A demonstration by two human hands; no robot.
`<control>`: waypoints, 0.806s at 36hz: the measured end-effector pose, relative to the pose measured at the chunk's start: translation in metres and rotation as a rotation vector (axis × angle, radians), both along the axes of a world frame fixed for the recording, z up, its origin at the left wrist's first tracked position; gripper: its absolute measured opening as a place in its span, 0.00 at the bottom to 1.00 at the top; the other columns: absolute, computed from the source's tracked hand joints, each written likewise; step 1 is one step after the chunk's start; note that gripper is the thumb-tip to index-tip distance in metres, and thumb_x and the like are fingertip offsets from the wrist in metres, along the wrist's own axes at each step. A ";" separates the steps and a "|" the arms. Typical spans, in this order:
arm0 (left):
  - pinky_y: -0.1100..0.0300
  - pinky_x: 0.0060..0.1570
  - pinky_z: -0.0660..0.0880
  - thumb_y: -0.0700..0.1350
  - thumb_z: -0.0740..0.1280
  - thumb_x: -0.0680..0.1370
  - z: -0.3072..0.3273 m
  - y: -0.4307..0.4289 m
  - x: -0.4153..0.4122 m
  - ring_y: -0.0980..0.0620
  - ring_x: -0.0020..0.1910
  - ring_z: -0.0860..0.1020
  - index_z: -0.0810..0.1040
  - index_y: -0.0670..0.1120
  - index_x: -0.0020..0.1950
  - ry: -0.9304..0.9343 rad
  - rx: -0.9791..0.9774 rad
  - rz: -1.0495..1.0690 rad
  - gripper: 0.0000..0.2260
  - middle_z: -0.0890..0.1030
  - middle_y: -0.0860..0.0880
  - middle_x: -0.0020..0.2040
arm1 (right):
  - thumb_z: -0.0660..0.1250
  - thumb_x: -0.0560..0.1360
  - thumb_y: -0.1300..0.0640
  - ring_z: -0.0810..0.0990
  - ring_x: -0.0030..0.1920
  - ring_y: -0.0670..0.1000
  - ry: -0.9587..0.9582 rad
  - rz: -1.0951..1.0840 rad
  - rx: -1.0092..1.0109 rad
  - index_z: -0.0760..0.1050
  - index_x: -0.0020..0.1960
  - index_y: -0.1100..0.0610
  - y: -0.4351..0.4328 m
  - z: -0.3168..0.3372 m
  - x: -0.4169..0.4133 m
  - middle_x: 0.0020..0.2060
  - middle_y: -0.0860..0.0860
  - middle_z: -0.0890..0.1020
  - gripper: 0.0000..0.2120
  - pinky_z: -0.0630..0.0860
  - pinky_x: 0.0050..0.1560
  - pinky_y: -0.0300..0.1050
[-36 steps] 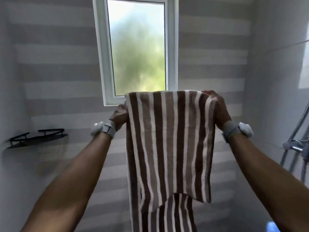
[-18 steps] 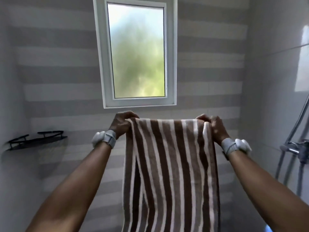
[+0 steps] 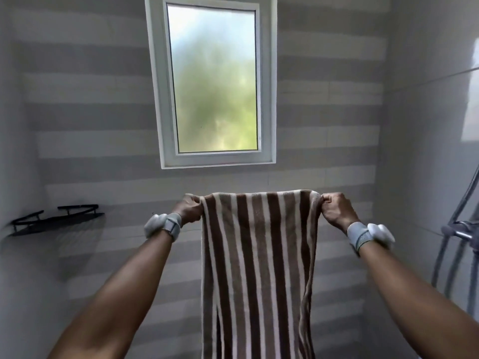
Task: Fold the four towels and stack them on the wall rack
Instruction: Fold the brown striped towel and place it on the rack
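Observation:
A brown and white striped towel (image 3: 259, 268) hangs straight down in front of me, its lower end out of frame. My left hand (image 3: 189, 209) pinches the top left corner and my right hand (image 3: 335, 209) pinches the top right corner, both arms stretched forward. The top edge is pulled level between them. A black wire wall rack (image 3: 55, 218) is fixed in the left corner, with nothing visible on it. No other towels show.
A white-framed frosted window (image 3: 213, 81) sits in the striped tile wall above the towel. A chrome shower hose and mixer (image 3: 461, 229) run down the right wall.
Both hands have lowered the towel from in front of the window to below its sill and drawn a little further apart. The folded-over flap has dropped, so the towel hangs longer.

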State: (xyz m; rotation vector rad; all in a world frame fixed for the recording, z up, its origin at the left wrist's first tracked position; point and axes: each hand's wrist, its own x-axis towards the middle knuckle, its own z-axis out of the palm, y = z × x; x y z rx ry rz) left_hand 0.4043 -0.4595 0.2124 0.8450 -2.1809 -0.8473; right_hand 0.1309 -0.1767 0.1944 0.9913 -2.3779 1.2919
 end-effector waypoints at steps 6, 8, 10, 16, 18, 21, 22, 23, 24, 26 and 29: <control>0.58 0.36 0.77 0.48 0.55 0.84 -0.019 0.010 -0.006 0.50 0.35 0.77 0.77 0.44 0.46 -0.015 0.476 -0.181 0.14 0.79 0.47 0.39 | 0.51 0.84 0.54 0.80 0.33 0.55 -0.448 0.297 -0.037 0.76 0.45 0.58 0.000 -0.010 0.016 0.35 0.56 0.82 0.17 0.80 0.39 0.50; 0.58 0.34 0.78 0.50 0.55 0.84 -0.024 0.011 -0.004 0.50 0.35 0.78 0.78 0.44 0.46 -0.025 0.540 -0.227 0.16 0.80 0.46 0.39 | 0.51 0.84 0.52 0.80 0.37 0.54 -0.458 0.348 -0.034 0.76 0.46 0.56 0.000 -0.015 0.015 0.38 0.54 0.82 0.18 0.81 0.49 0.57; 0.57 0.35 0.78 0.51 0.56 0.84 -0.027 0.009 -0.005 0.49 0.35 0.79 0.78 0.44 0.46 -0.041 0.580 -0.257 0.16 0.81 0.47 0.38 | 0.51 0.85 0.53 0.79 0.37 0.52 -0.462 0.368 -0.056 0.76 0.44 0.56 0.001 -0.018 0.017 0.38 0.54 0.82 0.18 0.81 0.50 0.58; 0.55 0.42 0.83 0.43 0.57 0.84 -0.031 0.010 -0.016 0.49 0.40 0.83 0.79 0.41 0.53 0.250 0.699 -0.422 0.12 0.83 0.43 0.45 | 0.52 0.84 0.55 0.72 0.31 0.48 -0.569 0.426 -0.221 0.74 0.43 0.54 0.004 -0.017 0.026 0.31 0.50 0.76 0.16 0.75 0.34 0.44; 0.59 0.40 0.82 0.36 0.60 0.82 -0.030 0.010 -0.019 0.52 0.39 0.83 0.78 0.40 0.56 0.418 0.596 -0.461 0.08 0.82 0.42 0.47 | 0.54 0.83 0.59 0.75 0.34 0.46 -0.506 0.495 -0.336 0.77 0.49 0.54 0.004 -0.016 0.019 0.35 0.50 0.78 0.13 0.75 0.33 0.41; 0.60 0.37 0.81 0.26 0.60 0.78 -0.032 0.000 -0.022 0.51 0.37 0.83 0.74 0.36 0.62 0.552 0.517 -0.456 0.15 0.81 0.39 0.47 | 0.56 0.79 0.70 0.80 0.39 0.48 -0.508 0.596 -0.416 0.77 0.59 0.55 0.001 -0.022 0.012 0.44 0.53 0.83 0.17 0.79 0.35 0.42; 0.59 0.38 0.81 0.25 0.58 0.77 -0.029 -0.002 -0.022 0.50 0.38 0.83 0.74 0.38 0.63 0.563 0.534 -0.456 0.17 0.82 0.41 0.46 | 0.57 0.78 0.71 0.79 0.38 0.49 -0.525 0.593 -0.432 0.78 0.58 0.57 0.001 -0.021 0.013 0.43 0.54 0.82 0.16 0.78 0.34 0.41; 0.59 0.40 0.82 0.26 0.57 0.78 -0.030 -0.003 -0.022 0.50 0.39 0.83 0.75 0.39 0.62 0.572 0.573 -0.468 0.17 0.83 0.42 0.46 | 0.57 0.78 0.70 0.77 0.37 0.50 -0.545 0.573 -0.452 0.79 0.56 0.59 0.000 -0.022 0.013 0.41 0.55 0.81 0.15 0.78 0.34 0.40; 0.59 0.41 0.81 0.28 0.56 0.78 -0.028 -0.002 -0.021 0.50 0.40 0.81 0.77 0.40 0.60 0.581 0.620 -0.488 0.17 0.82 0.43 0.46 | 0.56 0.78 0.69 0.76 0.37 0.50 -0.562 0.547 -0.483 0.80 0.53 0.59 -0.001 -0.022 0.014 0.40 0.54 0.81 0.15 0.77 0.34 0.39; 0.61 0.39 0.79 0.34 0.53 0.78 -0.027 0.003 -0.020 0.51 0.37 0.77 0.80 0.42 0.52 0.593 0.716 -0.502 0.16 0.79 0.45 0.42 | 0.55 0.75 0.65 0.78 0.39 0.51 -0.584 0.507 -0.562 0.82 0.51 0.58 -0.002 -0.021 0.016 0.42 0.53 0.83 0.17 0.75 0.38 0.40; 0.61 0.39 0.78 0.43 0.55 0.81 -0.032 0.002 -0.022 0.52 0.37 0.79 0.82 0.45 0.44 0.601 0.726 -0.473 0.16 0.81 0.47 0.39 | 0.60 0.79 0.58 0.80 0.40 0.48 -0.562 0.447 -0.589 0.83 0.47 0.57 -0.003 -0.021 0.016 0.41 0.52 0.85 0.13 0.75 0.39 0.40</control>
